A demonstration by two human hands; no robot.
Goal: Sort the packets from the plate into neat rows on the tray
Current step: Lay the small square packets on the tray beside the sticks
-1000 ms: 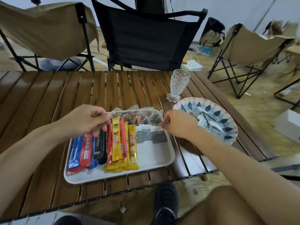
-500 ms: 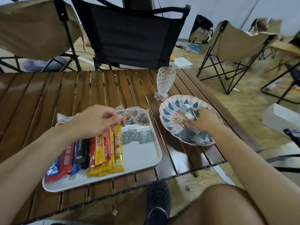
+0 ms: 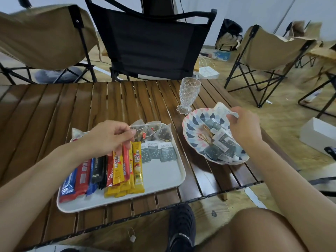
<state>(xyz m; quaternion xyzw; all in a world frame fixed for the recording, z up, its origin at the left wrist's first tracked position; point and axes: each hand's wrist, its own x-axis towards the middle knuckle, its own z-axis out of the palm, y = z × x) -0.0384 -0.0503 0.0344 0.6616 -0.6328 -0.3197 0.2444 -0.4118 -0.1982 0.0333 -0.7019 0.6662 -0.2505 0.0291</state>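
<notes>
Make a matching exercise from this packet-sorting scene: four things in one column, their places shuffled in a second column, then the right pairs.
Column 1
1 glass goblet
2 yellow stick packets
3 right hand
4 black chair

Column 2
A lying on the white tray
B behind the table, past its far edge
C standing on the table, next to the plate
D above the plate's far rim, holding a pale packet

Pairs: 1-C; 2-A; 3-D; 4-B
</notes>
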